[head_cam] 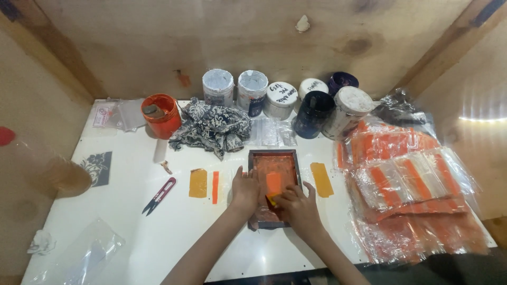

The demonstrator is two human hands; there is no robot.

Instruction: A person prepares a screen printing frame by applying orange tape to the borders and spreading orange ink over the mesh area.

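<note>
The surface (158,232) was white. At its centre, a dark-framed screen (274,184) was smeared orange. At nine o'clock lay an ochre swatch (198,183) and an orange strip (215,187); at three o'clock, orange-and-clear striped packets (406,184). At eleven o'clock stood an orange tub (161,116) beside a black-and-white patterned cloth (211,128). The snips (159,196) had maroon handles.

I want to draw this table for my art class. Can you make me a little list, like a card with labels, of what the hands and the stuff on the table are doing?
Left hand: flat on the left edge of the frame
Right hand: presses a small orange scraper inside the frame
Frame: dark, rectangular, smeared with orange ink
Back row: paint jars, orange tub, patterned cloth
Left side: red snips
Right side: pile of clear bags with orange stripes
Table: white
</note>
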